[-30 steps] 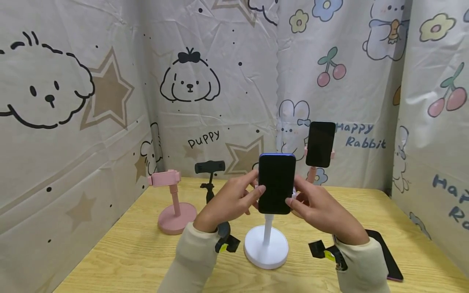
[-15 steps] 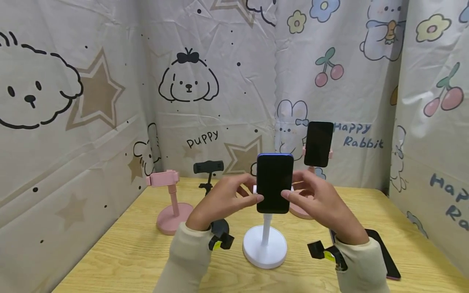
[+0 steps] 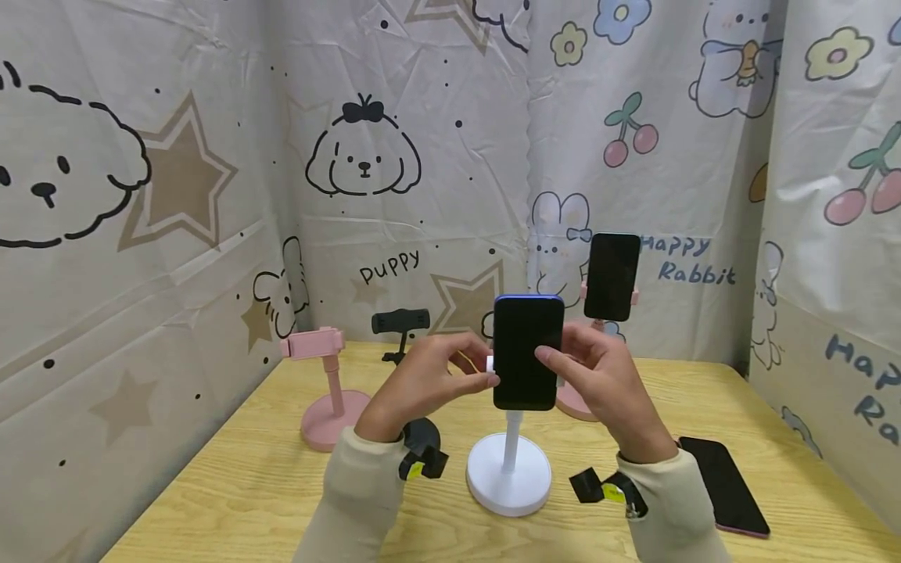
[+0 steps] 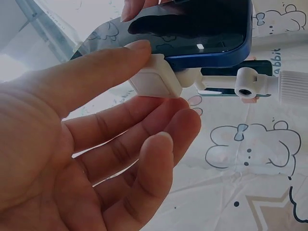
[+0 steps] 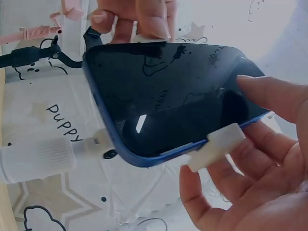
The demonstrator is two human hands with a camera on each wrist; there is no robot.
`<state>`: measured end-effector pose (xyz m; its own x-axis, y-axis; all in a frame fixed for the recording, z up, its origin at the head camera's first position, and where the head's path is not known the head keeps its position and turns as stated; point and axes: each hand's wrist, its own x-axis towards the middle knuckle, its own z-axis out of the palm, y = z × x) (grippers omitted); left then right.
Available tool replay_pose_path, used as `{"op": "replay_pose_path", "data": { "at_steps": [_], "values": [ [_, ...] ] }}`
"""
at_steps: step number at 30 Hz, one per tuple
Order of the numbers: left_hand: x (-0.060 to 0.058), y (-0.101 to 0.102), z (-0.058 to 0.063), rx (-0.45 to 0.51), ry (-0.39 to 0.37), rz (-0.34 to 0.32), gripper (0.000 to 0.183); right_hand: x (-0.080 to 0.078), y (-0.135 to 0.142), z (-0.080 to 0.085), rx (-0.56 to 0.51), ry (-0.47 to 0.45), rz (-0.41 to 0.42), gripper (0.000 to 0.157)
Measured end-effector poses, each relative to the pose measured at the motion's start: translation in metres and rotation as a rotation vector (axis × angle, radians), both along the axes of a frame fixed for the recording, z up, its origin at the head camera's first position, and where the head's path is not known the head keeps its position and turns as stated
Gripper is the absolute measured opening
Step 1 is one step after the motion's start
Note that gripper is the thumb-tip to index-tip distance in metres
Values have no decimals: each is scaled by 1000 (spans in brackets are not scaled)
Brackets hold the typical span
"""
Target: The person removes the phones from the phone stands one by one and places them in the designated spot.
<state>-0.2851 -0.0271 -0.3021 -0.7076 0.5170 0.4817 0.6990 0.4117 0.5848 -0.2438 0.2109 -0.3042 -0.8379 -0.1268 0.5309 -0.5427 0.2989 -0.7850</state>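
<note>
Blue phone (image 3: pixel 528 352) upright in clamp (image 4: pixel 156 83) on white stand (image 3: pixel 511 469) | left hand (image 3: pixel 428 381) pinches clamp, right hand (image 3: pixel 608 383) grips phone | risk I see: uneven push skews phone, tips stand

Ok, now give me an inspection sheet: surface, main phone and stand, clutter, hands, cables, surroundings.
Surface: pale wood-grain table.
Job's things: blue-edged phone in portrait position in the clamp of the white stand.
Clutter: left pink stand, black stand, right pink stand holding a second phone; flat black device at far right.
Hands: left hand pinches the clamp; right hand has its thumb on the phone's screen, fingers behind.
Cables: nothing seen.
Surroundings: cloth backdrop printed with puppies, rabbits, stars.
</note>
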Motion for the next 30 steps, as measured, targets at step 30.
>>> {"op": "replay_pose_path", "data": {
  "at_steps": [30],
  "values": [
    [-7,2,-2,0,44,17,21,-8,-6,-5,67,138,-28,30]
  ]
}}
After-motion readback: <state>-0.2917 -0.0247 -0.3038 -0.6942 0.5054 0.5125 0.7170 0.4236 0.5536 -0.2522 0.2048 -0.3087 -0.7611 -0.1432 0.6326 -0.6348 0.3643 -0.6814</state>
